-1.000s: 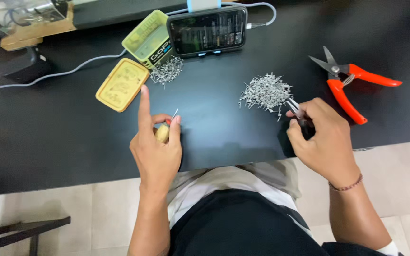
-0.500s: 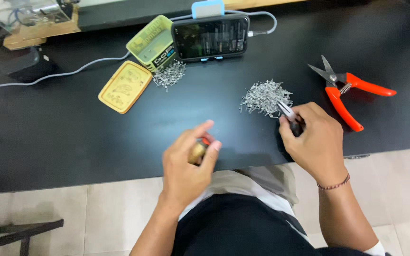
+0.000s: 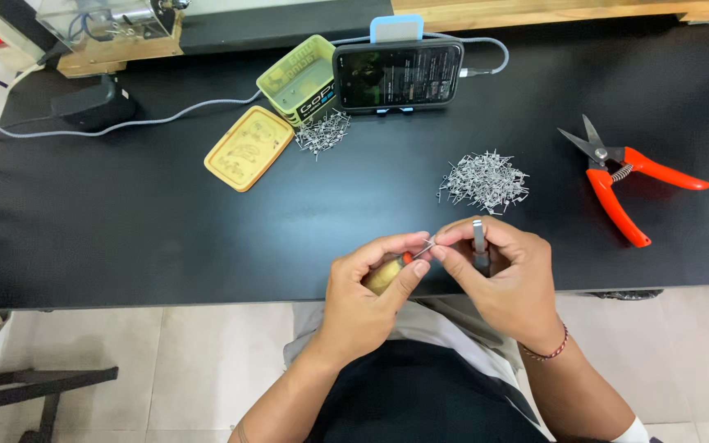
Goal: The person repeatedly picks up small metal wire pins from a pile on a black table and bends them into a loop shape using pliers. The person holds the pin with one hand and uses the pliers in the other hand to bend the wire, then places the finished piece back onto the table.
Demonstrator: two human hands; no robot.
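The left hand (image 3: 367, 299) is gripping a small brass-coloured piece (image 3: 385, 275) at the table's near edge, while the right hand (image 3: 498, 275) is pinching a thin metal pin (image 3: 425, 246) against it and holding a grey tool (image 3: 479, 238). Just beyond, a pile of pins (image 3: 484, 179) is lying; red-handled snips (image 3: 629, 176) are resting far right; a green tin (image 3: 297, 78), its yellow lid (image 3: 248, 148) and a propped phone (image 3: 398, 75) are sitting far left.

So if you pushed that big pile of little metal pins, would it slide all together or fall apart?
Probably fall apart. The pile of pins is loose, thin pieces lying every which way on the black table, so a push would likely scatter them. Each looks light and small, and stray ones already lie at its edge. They may prick, too.
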